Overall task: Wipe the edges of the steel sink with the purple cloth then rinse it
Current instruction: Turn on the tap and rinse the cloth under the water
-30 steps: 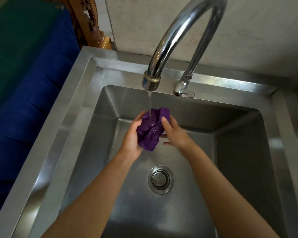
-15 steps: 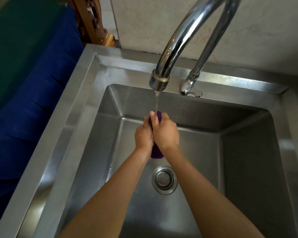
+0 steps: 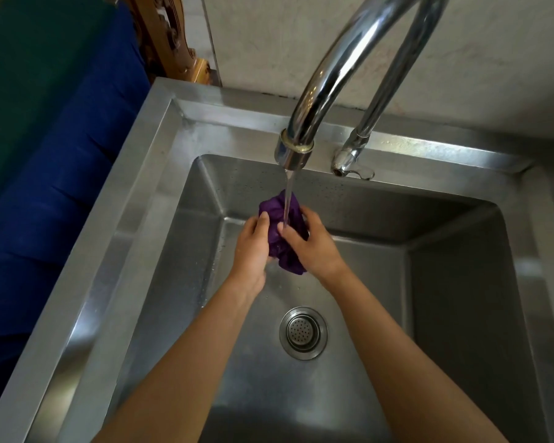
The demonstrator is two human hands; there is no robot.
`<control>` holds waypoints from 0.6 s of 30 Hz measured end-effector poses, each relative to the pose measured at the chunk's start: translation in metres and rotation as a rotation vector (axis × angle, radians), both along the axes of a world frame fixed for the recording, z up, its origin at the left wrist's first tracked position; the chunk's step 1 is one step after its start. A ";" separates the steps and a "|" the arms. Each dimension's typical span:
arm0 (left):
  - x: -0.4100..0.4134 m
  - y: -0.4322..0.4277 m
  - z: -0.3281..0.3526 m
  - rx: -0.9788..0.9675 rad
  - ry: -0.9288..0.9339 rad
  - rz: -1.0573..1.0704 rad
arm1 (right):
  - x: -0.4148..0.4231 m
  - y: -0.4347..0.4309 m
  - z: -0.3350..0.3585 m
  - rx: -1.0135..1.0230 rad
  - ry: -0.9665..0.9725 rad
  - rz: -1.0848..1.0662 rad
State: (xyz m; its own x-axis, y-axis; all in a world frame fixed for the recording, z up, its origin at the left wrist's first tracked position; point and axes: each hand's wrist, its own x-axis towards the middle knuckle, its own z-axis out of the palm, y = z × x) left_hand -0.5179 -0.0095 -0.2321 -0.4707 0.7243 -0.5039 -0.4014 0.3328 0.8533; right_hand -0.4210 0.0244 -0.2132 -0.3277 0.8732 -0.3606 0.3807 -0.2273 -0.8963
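Both bare forearms reach forward and converge, the left hand (image 3: 251,247) cupped with its palm turned inward and thumb up, the right hand (image 3: 312,247) facing it with fingers (image 3: 290,233) curled, the two hands close together and clasped from either side around the cloth (image 3: 282,231).

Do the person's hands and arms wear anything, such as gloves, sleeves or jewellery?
Nothing shows. The left hand and right hand are bare, with no gloves, rings or watch. Both forearms are bare down to the picture's lower edge, so no sleeve is in view.
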 end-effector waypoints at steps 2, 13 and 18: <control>0.000 0.000 0.000 -0.024 -0.068 0.004 | 0.001 0.002 -0.006 0.053 -0.024 -0.063; -0.011 0.000 -0.001 -0.063 -0.175 -0.182 | 0.013 0.004 0.000 -0.237 0.181 -0.095; -0.020 0.000 -0.004 0.001 0.119 -0.141 | 0.034 0.014 -0.001 -0.342 0.040 0.056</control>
